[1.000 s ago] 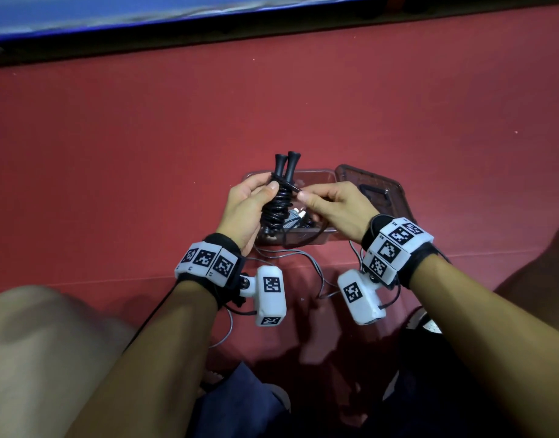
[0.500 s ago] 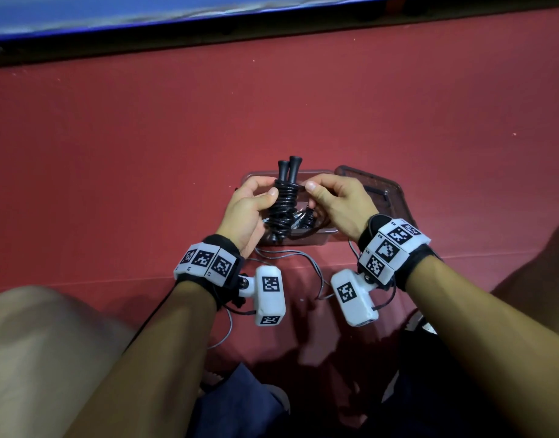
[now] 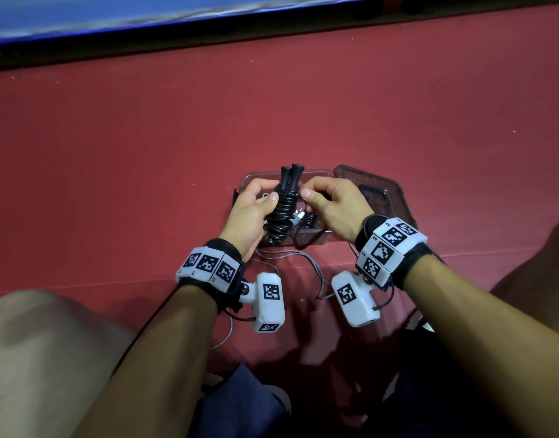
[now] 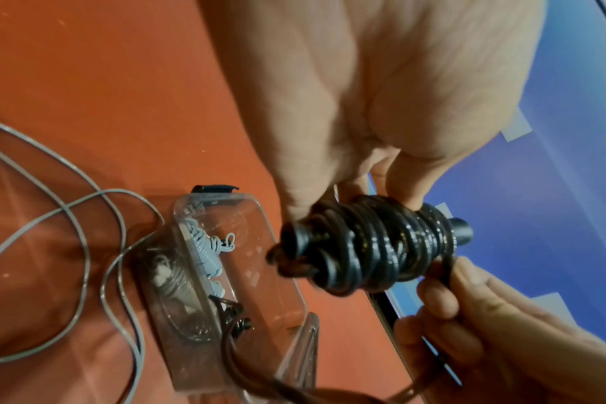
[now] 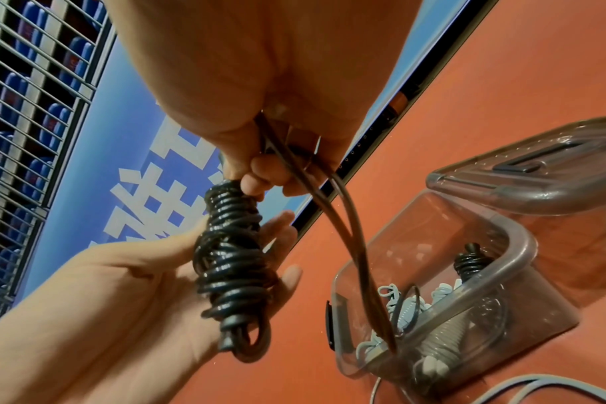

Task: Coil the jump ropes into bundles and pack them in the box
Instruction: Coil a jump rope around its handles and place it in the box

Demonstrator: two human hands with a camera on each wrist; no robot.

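A black jump rope [image 3: 283, 213] [image 4: 370, 243] [image 5: 230, 262] is wound round its two upright handles into a thick bundle. My left hand [image 3: 253, 210] grips the bundle from the left, above the clear plastic box [image 3: 316, 240] [image 4: 232, 276] [image 5: 467, 295]. My right hand [image 3: 332, 205] pinches the rope's free tail [image 5: 329, 210] near the top of the bundle; the tail loops down into the box. Inside the box lie a light blue coiled rope [image 4: 208, 251] [image 5: 398, 303], a white-grey bundle [image 5: 443, 347] and a small black bundle [image 5: 471, 262].
The box's tinted lid [image 3: 376, 194] [image 5: 544, 175] lies right of the box. A loose grey rope [image 3: 291, 259] [image 4: 87, 246] snakes over the red floor in front of it. My knees [image 3: 50, 358] flank the arms. A blue board [image 3: 145, 14] runs along the far edge.
My right hand has carried the tail up round the top of the bundle, adding a turn. The left hand keeps the bundle steady, shifted slightly away from me.
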